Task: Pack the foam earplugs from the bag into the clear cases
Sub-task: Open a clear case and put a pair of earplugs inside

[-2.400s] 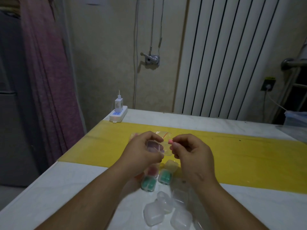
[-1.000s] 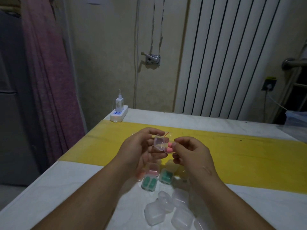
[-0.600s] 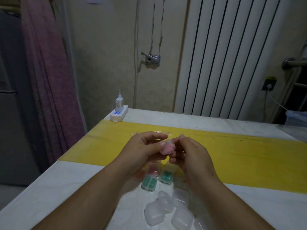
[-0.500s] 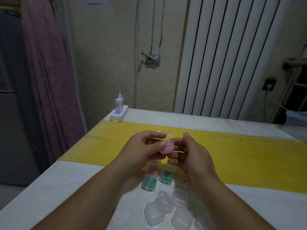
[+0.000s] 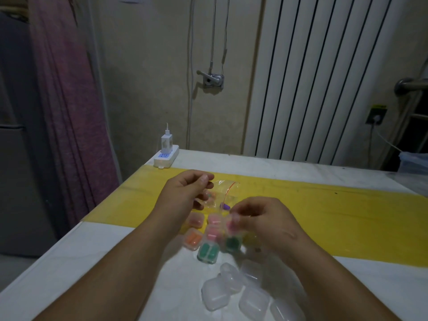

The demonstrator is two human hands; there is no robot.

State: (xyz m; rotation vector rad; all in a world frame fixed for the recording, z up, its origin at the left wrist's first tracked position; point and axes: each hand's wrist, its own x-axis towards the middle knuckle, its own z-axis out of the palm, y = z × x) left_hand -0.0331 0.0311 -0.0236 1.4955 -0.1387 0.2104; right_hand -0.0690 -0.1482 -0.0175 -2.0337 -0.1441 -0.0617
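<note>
My right hand (image 5: pixel 264 218) pinches a small clear case (image 5: pixel 231 224) with pink earplugs inside, low over a row of filled cases on the table. That row holds green (image 5: pixel 208 251), pink (image 5: pixel 214 232) and orange (image 5: pixel 193 239) cases. My left hand (image 5: pixel 185 193) hovers with loosely curled fingers and holds nothing, just left of the clear zip bag (image 5: pixel 223 192). The bag lies on the yellow mat, with a purple earplug (image 5: pixel 225 206) at its near edge. Several empty clear cases (image 5: pixel 231 290) are heaped near the table's front.
A white power strip (image 5: pixel 166 156) with a charger sits at the table's far left corner. The yellow mat (image 5: pixel 335 216) runs across the white table (image 5: pixel 92 262). A white radiator stands behind, and a plastic box (image 5: pixel 413 163) at the far right.
The case with pink earplugs was closed between both hands. My right hand has carried it down toward the filled cases, while my left hand let go and moved back left.
</note>
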